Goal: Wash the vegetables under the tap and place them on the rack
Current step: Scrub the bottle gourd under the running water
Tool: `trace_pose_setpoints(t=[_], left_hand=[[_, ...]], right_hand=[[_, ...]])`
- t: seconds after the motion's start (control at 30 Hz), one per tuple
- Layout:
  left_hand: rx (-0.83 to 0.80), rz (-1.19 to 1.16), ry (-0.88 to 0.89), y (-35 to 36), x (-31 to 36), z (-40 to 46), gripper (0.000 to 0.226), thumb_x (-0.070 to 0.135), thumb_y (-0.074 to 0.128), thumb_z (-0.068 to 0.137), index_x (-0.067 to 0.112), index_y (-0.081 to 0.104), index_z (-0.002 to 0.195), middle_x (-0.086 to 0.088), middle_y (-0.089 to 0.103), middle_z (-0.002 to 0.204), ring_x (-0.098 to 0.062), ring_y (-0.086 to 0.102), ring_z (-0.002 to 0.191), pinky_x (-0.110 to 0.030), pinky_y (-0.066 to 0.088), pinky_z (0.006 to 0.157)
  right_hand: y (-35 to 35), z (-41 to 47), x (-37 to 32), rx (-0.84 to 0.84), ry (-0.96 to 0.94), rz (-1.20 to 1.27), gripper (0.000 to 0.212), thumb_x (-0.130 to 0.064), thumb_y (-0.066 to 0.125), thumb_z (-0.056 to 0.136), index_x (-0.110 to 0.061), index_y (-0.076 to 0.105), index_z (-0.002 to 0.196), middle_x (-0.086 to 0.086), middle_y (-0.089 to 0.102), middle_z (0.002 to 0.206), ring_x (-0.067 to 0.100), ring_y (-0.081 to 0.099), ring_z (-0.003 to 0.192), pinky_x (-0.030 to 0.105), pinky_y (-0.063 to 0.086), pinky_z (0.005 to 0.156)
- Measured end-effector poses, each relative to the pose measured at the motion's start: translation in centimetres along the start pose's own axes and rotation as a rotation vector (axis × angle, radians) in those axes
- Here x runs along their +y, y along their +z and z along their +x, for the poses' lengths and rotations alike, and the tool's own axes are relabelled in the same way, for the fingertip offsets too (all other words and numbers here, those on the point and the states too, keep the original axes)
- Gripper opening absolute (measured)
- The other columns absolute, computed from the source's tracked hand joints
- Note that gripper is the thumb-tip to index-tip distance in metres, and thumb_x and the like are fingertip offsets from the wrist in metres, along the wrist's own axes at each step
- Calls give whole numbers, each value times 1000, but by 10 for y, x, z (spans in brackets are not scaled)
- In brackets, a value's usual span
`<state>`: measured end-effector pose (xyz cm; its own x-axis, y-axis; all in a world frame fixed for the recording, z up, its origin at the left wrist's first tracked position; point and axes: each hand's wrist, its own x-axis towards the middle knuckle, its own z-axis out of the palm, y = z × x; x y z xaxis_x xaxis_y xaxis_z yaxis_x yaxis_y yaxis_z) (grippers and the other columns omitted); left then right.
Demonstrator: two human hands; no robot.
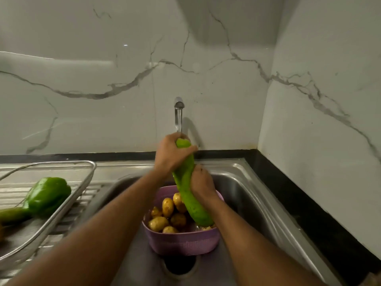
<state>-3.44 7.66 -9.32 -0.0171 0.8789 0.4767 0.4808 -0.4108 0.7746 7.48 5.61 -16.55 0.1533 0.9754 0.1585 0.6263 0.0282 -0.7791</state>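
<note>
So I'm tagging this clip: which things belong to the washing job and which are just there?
Job: gourd in both hands, left, right; tap; potatoes; basket; rack; pepper; sink.
Just there: counter edge; wall.

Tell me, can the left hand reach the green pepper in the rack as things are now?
Probably yes, but not while busy. The left hand grips the top of the long green gourd under the tap. The green pepper lies uncovered in the wire rack on that side, with nothing between.
</note>
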Motion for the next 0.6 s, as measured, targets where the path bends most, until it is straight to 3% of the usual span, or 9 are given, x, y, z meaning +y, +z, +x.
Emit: trace_pose_setpoints(t=[0.07,0.13,0.27,0.4,0.5,0.53,0.6], left_hand=[[-136,-18,-69,-9,4,12,21,26,87,75,15,76,90,-7,74,91,-22,71,89,-39,63,80],[-267,-111,-138,-23,11,19,19,17,85,75,7,78,88,-13,76,93,-28,72,90,-40,63,83],[-534,-597,-366,-42,10,15,17,22,73,84,6,71,86,-12,70,86,-23,68,79,-37,57,81],[-368,-900,-416,-31,-2,8,16,21,68,88,8,69,79,-10,64,84,-22,63,73,-37,53,78],[-192,-819,-475,-21,-2,1,27,31,77,82,6,72,92,-15,70,93,-26,67,77,-38,59,74],[-137,-749,-488,-17,-2,-2,33,35,81,80,9,71,98,-15,72,100,-29,70,84,-42,61,78],[-15,-566,-407,-10,3,-10,25,35,81,82,22,68,98,-11,69,104,-29,69,95,-47,62,85]], right_hand=[[-1,3,0,-34,2,-3,34,-11,29,110,2,47,136,26,51,142,39,50,131,41,36,105],[-4,5,-3,-102,-13,56,37,-15,26,110,0,51,133,27,53,140,39,51,130,44,39,110],[-2,2,-11,-142,-4,262,47,-28,20,112,-7,61,121,23,58,135,35,54,124,46,42,108],[4,-1,-13,-67,65,225,51,-34,21,111,-7,61,127,20,58,137,34,54,121,37,36,92],[10,-1,-12,-31,126,203,52,-36,22,110,-7,60,129,20,58,138,35,54,123,37,37,94],[11,-3,-14,-32,151,232,52,-37,22,109,-7,60,129,20,58,138,37,55,124,40,40,101],[15,-7,-19,-44,183,266,51,-38,20,109,-11,61,125,18,60,135,37,56,122,51,43,109]])
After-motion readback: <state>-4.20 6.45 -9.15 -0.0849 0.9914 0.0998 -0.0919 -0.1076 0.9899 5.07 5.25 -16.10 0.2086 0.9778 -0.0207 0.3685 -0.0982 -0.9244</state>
